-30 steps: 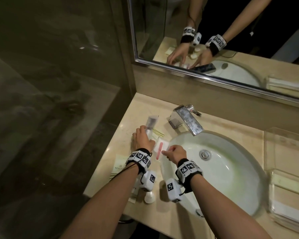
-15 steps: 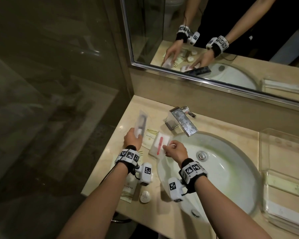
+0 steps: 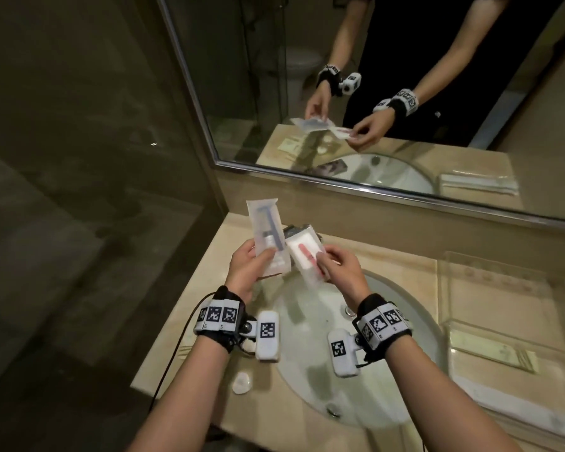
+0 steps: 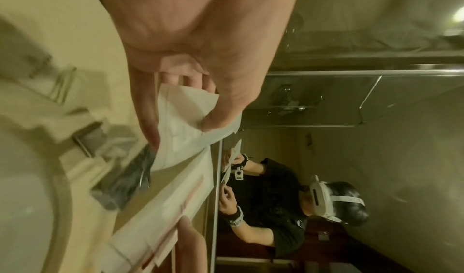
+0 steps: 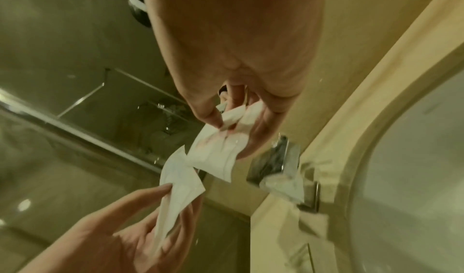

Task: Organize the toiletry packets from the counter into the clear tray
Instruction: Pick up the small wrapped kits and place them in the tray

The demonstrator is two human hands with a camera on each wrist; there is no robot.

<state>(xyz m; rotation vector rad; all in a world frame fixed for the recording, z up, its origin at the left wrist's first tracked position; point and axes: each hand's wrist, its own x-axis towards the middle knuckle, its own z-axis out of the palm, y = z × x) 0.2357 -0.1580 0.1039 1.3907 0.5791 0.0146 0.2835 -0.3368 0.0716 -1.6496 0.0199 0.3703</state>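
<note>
My left hand [image 3: 253, 264] holds a white razor packet [image 3: 266, 230] upright above the counter's left part; the same left hand [image 4: 180, 106] pinches that razor packet [image 4: 185, 124] between thumb and fingers. My right hand [image 3: 335, 261] pinches a white packet with a pink item [image 3: 305, 256] over the sink's left rim, and the two packets overlap. In the right wrist view the right hand [image 5: 226, 118] grips the pink-item packet [image 5: 218, 150], with the razor packet [image 5: 180, 180] just below it. The clear tray [image 3: 493, 288] sits on the counter at the right with flat packets [image 3: 493, 352] inside.
A white oval sink [image 3: 356, 353] fills the counter's middle, with a chrome faucet [image 5: 278, 160] behind the hands. A small round white item [image 3: 242, 383] lies on the counter near the front edge. A mirror [image 3: 372, 76] runs along the back wall; glass stands at the left.
Both hands have lifted their packets off the counter and brought them together above the sink's left edge. The view has swung right and closer.
</note>
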